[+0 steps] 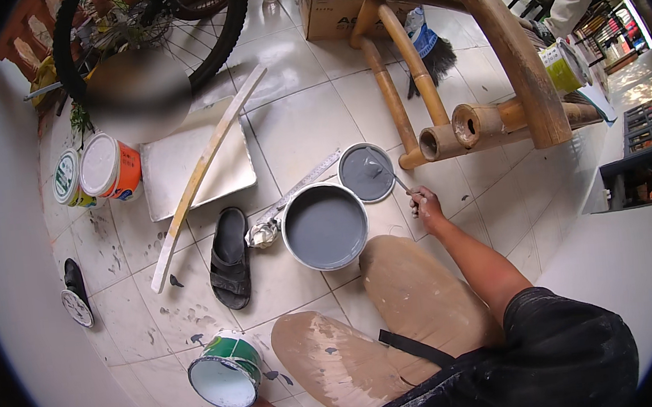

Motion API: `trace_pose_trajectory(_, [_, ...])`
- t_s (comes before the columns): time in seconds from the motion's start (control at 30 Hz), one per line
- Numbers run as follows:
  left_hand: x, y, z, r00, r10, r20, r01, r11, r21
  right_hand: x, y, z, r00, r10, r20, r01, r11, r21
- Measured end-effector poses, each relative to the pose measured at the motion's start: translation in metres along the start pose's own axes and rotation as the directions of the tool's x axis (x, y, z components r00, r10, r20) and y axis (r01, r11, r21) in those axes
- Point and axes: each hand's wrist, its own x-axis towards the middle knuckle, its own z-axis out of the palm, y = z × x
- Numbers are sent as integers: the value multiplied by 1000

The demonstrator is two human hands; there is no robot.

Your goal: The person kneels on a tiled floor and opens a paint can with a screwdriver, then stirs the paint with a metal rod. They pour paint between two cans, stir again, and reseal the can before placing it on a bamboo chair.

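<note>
My right hand [424, 203] is closed round a slim-handled tool [399, 181]. The tool's grey-coated end rests over a round lid [365, 187] smeared with grey paint; its exact kind is unclear. Next to that lid, in front of my knees, stands a round white bucket [289, 248] of smooth grey paint [324, 223]. At the lower left, my left hand [262, 406] grips the rim of a green and white bucket [235, 355]. This bucket tips toward me, showing its whitish inside, and most of my left fingers are hidden behind it.
A black sandal [229, 260], a crumpled wrapper [264, 234] and a flat strip [308, 180] lie by the paint. Further left, a wooden batten [205, 168] crosses a white tray [241, 172] beside an orange-white tub [123, 172]. A bamboo frame [425, 92] stands at right, a bicycle wheel [240, 23] behind.
</note>
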Motion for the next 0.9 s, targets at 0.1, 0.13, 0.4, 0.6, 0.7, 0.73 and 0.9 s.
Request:
trace_pose_trajectory(0.1, [-30, -9, 14, 1000, -11, -10, 8, 979, -205, 15, 14, 15, 997, -57, 43, 57, 998, -16])
trace_pose_trajectory(0.13, [-41, -6, 16, 994, -91, 56, 101, 968, -229, 18, 16, 20, 991, -105, 82, 104, 994, 13])
trace_pose_trajectory(0.4, [-51, 37, 26, 864, -371, 340, 464, 847, -257, 24, 15, 31, 993, -38, 111, 36, 999, 25])
trace_pose_trajectory(0.6, [-46, 30, 29, 883, -386, 265, 455, 841, -292, 33, 32, 25, 987, -107, 117, 108, 994, -2])
trace_pose_trajectory(0.7, [-67, 51, 35, 928, -316, 197, 363, 886, -288, 27, 47, 19, 901, -429, 61, 405, 787, -466])
trace_pose_trajectory(0.73, [-75, 62, 38, 939, -287, 189, 324, 921, -214, 24, 51, 18, 889, -456, 39, 428, 798, -425])
trace_pose_trajectory(0.9, [-98, 93, 44, 951, -204, 233, 219, 975, -44, -8, 39, -2, 865, -497, 67, 441, 691, -572])
